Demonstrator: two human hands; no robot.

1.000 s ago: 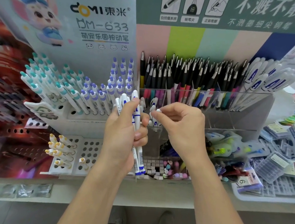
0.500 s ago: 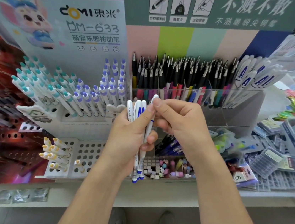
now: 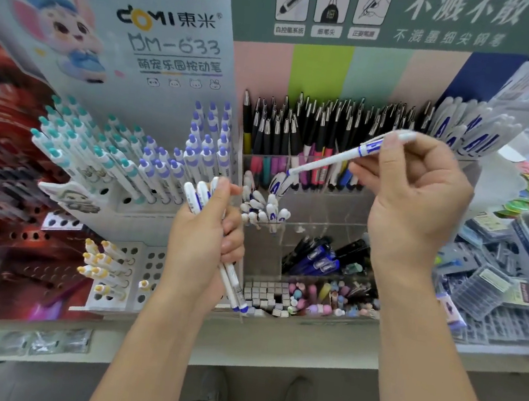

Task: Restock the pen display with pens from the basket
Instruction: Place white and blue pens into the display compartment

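One white pen (image 3: pixel 345 157), blue-banded, tilted.

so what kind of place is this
Most likely a stationery shop's pen aisle. A branded cardboard pen display stands on a shelf beside clear bins packed with pens, and the right hand holds one white pen.

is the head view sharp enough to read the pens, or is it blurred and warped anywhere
Head view: centre fairly sharp, the single white pen in the right hand and the bunch of pens in the left hand read clearly; left and right edges smear with motion blur; wide-angle lens bows the shelf edge; lighting even, no harsh glare.
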